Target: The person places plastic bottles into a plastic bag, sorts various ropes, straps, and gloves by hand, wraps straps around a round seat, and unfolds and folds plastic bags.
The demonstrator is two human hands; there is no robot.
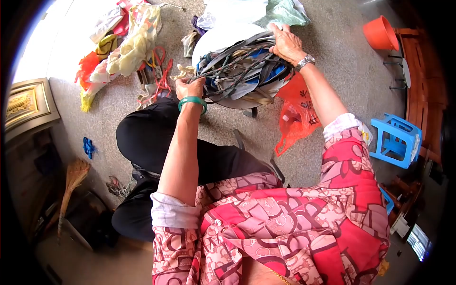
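Note:
A tangled bundle of grey, black and blue fabric strips and cords (249,66) lies across a white round surface (216,38) in front of my knees. At the bundle's left edge, my left hand (191,89), with a green bangle at the wrist, is closed on the strips; its fingertips are partly hidden. My right hand (287,45), wearing a metal watch (305,61), grips the upper right edge of the bundle with fingers and thumb. Pale cloth strips show beneath the darker ones. What supports the white surface is mostly hidden.
Plastic bags and cloth pieces (130,47) lie on the floor at upper left, beside red-handled scissors (158,69). A red plastic bag (297,114) lies right of the bundle. Farther right are a blue stool (396,141) and an orange bucket (381,33). A broom (73,178) stands lower left.

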